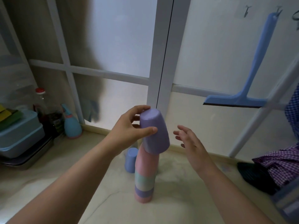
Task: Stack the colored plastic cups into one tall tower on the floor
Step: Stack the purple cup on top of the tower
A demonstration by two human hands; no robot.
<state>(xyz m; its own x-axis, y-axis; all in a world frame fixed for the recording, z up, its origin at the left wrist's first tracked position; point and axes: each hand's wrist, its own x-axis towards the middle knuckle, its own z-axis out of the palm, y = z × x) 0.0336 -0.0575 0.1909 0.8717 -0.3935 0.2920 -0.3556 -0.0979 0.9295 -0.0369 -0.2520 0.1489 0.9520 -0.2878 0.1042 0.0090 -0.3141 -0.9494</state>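
Observation:
A tower of upside-down cups (pixel 145 177) stands on the beige floor, showing pink, purple, cream, green and pink bands from bottom to top. My left hand (pixel 129 126) grips a purple cup (pixel 153 131), mouth down and tilted, its rim just over the top pink cup. My right hand (pixel 191 143) hovers open to the right of the tower, fingers spread, touching nothing. A single blue cup (pixel 131 160) stands upside down on the floor just behind and left of the tower.
At the left are stacked blue bins on a metal tray (pixel 21 136), a red-capped bottle (pixel 41 107) and a blue spray bottle (pixel 72 125). A frosted sliding door (pixel 123 46) lies behind. A blue squeegee (pixel 246 88) hangs right, above checked cloth (pixel 278 165).

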